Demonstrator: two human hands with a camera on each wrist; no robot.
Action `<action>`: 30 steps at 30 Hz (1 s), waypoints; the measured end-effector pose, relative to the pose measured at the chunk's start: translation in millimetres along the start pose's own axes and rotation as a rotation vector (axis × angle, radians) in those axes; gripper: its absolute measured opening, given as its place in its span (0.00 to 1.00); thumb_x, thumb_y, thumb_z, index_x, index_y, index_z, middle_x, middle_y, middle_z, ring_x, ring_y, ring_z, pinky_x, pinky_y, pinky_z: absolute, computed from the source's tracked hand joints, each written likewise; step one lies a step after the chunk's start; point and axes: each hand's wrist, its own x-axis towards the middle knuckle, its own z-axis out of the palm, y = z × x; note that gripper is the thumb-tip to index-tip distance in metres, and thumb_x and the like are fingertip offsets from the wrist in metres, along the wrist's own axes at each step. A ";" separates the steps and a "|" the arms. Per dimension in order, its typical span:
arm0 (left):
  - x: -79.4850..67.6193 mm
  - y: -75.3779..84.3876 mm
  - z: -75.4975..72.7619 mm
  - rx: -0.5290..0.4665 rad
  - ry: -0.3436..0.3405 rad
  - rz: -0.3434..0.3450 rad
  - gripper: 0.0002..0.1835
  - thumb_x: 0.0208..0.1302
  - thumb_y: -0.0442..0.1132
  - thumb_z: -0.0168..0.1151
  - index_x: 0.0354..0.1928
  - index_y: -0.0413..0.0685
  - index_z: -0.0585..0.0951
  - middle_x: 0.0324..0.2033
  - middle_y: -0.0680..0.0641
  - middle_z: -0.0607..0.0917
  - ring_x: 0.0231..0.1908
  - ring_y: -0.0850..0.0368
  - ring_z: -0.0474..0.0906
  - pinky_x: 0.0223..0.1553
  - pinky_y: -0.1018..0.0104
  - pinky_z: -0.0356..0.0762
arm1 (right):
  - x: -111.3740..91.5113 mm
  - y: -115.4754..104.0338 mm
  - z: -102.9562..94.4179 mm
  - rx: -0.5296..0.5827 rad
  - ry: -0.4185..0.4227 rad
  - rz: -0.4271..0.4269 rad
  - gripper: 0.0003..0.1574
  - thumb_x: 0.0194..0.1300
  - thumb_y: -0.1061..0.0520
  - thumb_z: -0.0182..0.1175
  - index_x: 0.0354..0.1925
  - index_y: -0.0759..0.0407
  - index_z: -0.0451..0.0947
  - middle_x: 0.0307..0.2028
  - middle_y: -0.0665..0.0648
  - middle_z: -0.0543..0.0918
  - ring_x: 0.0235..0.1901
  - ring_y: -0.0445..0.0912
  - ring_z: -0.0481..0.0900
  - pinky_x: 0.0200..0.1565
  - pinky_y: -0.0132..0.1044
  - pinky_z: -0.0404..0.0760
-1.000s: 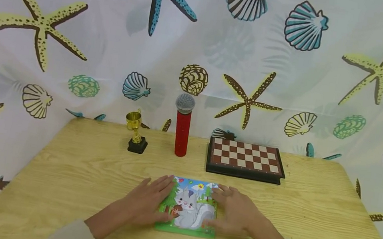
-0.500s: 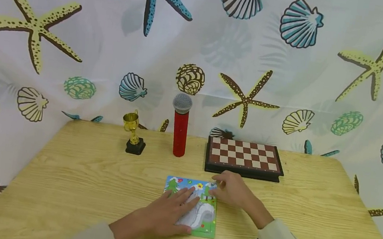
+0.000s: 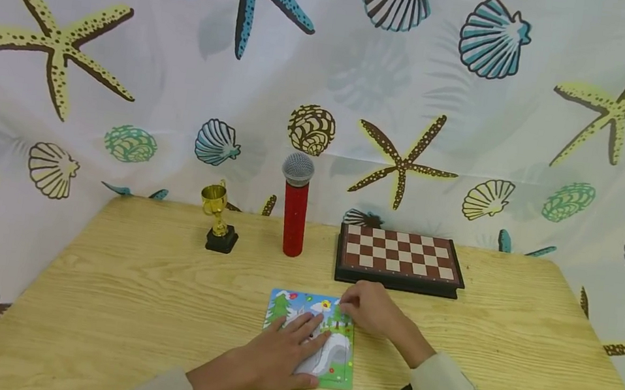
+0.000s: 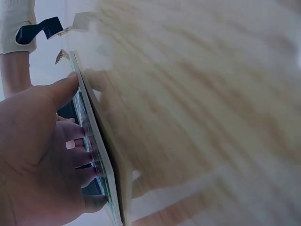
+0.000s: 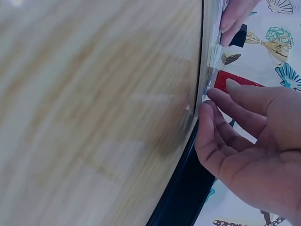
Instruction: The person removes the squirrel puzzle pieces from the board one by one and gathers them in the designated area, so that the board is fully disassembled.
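A flat picture puzzle (image 3: 339,350) lies on the table, showing a grey squirrel, trees and flowers with thin cut lines between pieces. My left hand (image 3: 282,356) rests on it with fingers spread, hiding most of the squirrel. In the left wrist view, the left hand (image 4: 42,146) lies along the puzzle's face, thumb near its edge. My right hand (image 3: 371,308) pinches at the puzzle's far right corner with curled fingers. The right wrist view shows the right hand (image 5: 254,141) with fingertips at that corner, where something small and shiny is partly hidden.
Behind the puzzle stand a small gold trophy (image 3: 219,215), a red microphone (image 3: 294,219) on its end and a checkered board-game case (image 3: 399,256). The case is close beyond my right hand. A patterned cloth (image 3: 330,59) hangs behind the wooden table (image 3: 147,279).
My left hand has moved from the puzzle's left side onto its middle. The right hand has gone from the right side to the far right corner, its fingers now curled there.
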 end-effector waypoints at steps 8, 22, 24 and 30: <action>-0.6 1.9 -2.1 0.006 -0.033 -0.023 0.40 0.66 0.67 0.43 0.75 0.59 0.52 0.76 0.48 0.46 0.75 0.49 0.43 0.69 0.41 0.49 | 5.5 -6.4 1.8 -0.028 -0.045 0.036 0.05 0.63 0.62 0.60 0.33 0.63 0.82 0.30 0.54 0.81 0.28 0.41 0.73 0.33 0.34 0.75; -2.4 5.1 -6.6 -0.001 -0.061 -0.023 0.40 0.66 0.67 0.43 0.75 0.59 0.51 0.76 0.48 0.45 0.75 0.50 0.42 0.69 0.40 0.48 | 8.0 -11.6 2.2 0.049 -0.029 0.156 0.05 0.63 0.59 0.62 0.31 0.59 0.79 0.27 0.52 0.79 0.25 0.40 0.72 0.30 0.32 0.73; -2.1 4.5 -6.9 -0.001 -0.062 -0.023 0.40 0.66 0.66 0.43 0.75 0.58 0.51 0.76 0.48 0.45 0.75 0.49 0.42 0.69 0.40 0.48 | 7.3 -11.2 1.9 0.061 -0.014 0.149 0.04 0.62 0.60 0.63 0.31 0.59 0.79 0.26 0.51 0.80 0.26 0.40 0.73 0.31 0.32 0.73; -1.3 2.5 -5.5 -0.003 -0.061 -0.027 0.40 0.66 0.67 0.43 0.75 0.59 0.51 0.76 0.49 0.45 0.75 0.50 0.42 0.70 0.41 0.48 | 5.9 -5.2 -0.6 0.101 -0.023 0.117 0.02 0.61 0.61 0.63 0.32 0.58 0.79 0.28 0.51 0.81 0.28 0.39 0.74 0.32 0.32 0.73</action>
